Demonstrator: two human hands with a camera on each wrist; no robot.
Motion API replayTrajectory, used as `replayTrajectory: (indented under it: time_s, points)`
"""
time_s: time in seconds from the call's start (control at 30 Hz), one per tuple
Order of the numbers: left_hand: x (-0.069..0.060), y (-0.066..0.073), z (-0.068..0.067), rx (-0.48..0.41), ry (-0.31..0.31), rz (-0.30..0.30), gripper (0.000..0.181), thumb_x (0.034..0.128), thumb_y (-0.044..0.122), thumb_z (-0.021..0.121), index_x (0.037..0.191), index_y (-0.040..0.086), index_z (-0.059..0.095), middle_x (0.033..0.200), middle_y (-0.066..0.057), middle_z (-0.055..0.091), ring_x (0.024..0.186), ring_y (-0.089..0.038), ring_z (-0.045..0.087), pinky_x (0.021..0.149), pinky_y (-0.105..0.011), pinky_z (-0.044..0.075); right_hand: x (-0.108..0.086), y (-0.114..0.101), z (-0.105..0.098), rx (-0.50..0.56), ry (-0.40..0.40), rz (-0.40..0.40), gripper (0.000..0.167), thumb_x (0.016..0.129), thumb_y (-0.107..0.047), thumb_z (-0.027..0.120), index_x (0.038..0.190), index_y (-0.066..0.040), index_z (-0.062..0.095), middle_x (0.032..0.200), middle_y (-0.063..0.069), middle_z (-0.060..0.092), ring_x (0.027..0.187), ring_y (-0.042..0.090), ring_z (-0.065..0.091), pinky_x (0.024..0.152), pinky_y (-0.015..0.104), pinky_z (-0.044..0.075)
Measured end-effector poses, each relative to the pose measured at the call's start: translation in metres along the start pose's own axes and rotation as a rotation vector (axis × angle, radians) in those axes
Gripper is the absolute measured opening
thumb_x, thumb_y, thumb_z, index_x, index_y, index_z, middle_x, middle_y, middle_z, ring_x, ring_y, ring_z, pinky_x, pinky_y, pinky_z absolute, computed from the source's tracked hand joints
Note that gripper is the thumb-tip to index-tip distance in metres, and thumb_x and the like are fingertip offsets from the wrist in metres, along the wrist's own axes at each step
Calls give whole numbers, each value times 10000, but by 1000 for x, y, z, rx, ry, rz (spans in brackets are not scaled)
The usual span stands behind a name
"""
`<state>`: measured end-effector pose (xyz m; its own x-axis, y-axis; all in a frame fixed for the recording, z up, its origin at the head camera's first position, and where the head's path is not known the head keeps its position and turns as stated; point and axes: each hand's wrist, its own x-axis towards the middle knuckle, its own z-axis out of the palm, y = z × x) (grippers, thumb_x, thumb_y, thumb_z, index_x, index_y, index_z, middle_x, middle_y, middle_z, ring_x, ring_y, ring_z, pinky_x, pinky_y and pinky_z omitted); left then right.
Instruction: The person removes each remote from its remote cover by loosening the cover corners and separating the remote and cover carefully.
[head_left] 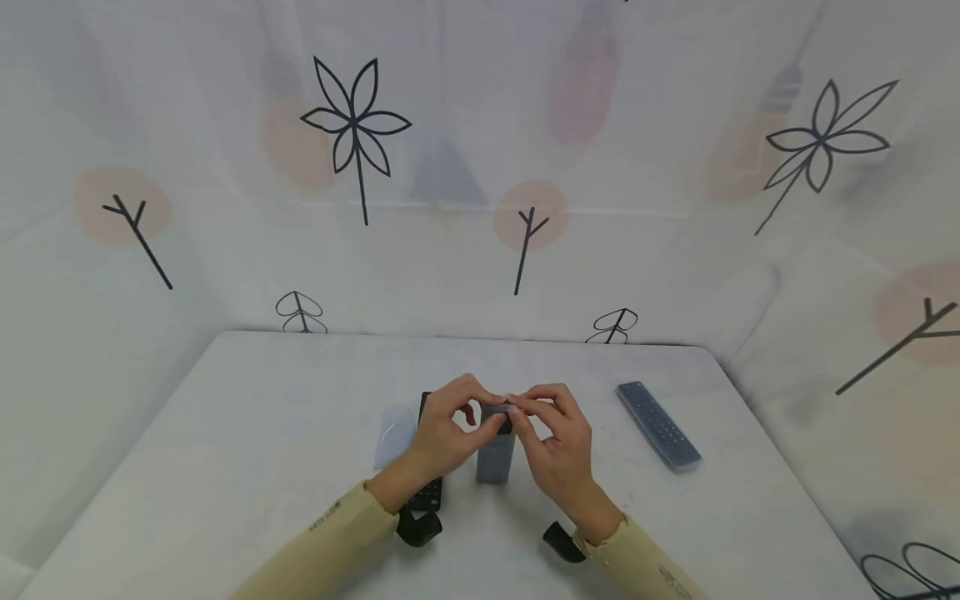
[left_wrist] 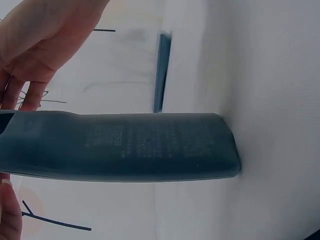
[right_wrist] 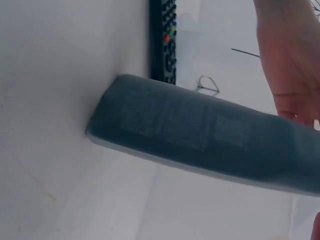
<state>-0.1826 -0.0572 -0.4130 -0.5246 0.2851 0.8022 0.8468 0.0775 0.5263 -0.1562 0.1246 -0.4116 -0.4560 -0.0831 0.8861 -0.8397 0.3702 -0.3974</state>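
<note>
A dark remote control (head_left: 495, 460) in a translucent bluish cover stands upright between my hands, its lower end on the white table. My left hand (head_left: 452, 421) pinches the top edge of the cover from the left. From the right, my right hand (head_left: 558, 435) pinches the same edge, fingertips almost meeting. Printed labels show faintly through the cover on the remote (left_wrist: 150, 145) in the left wrist view. The right wrist view shows the covered remote (right_wrist: 190, 127) slanting, with part of the right hand (right_wrist: 290, 60) above it. Fingertips partly hide the cover's top.
Beneath the left forearm lies a black remote control (head_left: 429, 493), partly hidden. Left of it is a clear plastic sleeve (head_left: 394, 435). Another covered remote (head_left: 658, 425) rests at the table's right. A patterned white cloth (head_left: 450, 275) hangs behind the table.
</note>
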Motion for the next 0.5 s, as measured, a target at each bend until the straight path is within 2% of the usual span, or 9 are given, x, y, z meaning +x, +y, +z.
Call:
replayTrajectory:
  time_s: [0.1, 0.2, 0.4, 0.5]
  points:
    - [1, 0, -1, -5, 4, 14, 251, 814, -29, 762, 1023, 97, 702, 921, -26, 677, 754, -131, 579, 527, -314, 502, 3, 1, -2, -39, -14, -32, 268, 983, -239, 658, 1052, 1, 756, 975, 98, 629, 800, 211, 630, 639, 198, 479]
    - [1, 1, -1, -7, 4, 10, 250, 813, -27, 765, 1025, 93, 705, 920, -27, 677, 755, -129, 579, 529, -310, 503, 5, 0, -5, -84, -28, -68, 307, 997, -271, 632, 1049, 5, 756, 958, 86, 646, 798, 204, 650, 631, 195, 502]
    - [1, 0, -1, 4, -5, -14, 221, 833, 0, 757, 1020, 110, 715, 897, 1, 669, 748, -106, 562, 537, -284, 500, 11, -5, -12, -193, -66, -155, 278, 1006, -219, 618, 1025, 22, 755, 931, 93, 677, 737, 193, 688, 536, 229, 521]
    - [1, 1, -1, 8, -11, -14, 221, 839, 6, 755, 1028, 115, 717, 892, 9, 670, 743, -101, 560, 537, -272, 496, 13, -6, -16, -217, -93, -162, 279, 1013, -215, 605, 1013, 21, 754, 925, 92, 686, 729, 187, 692, 529, 234, 522]
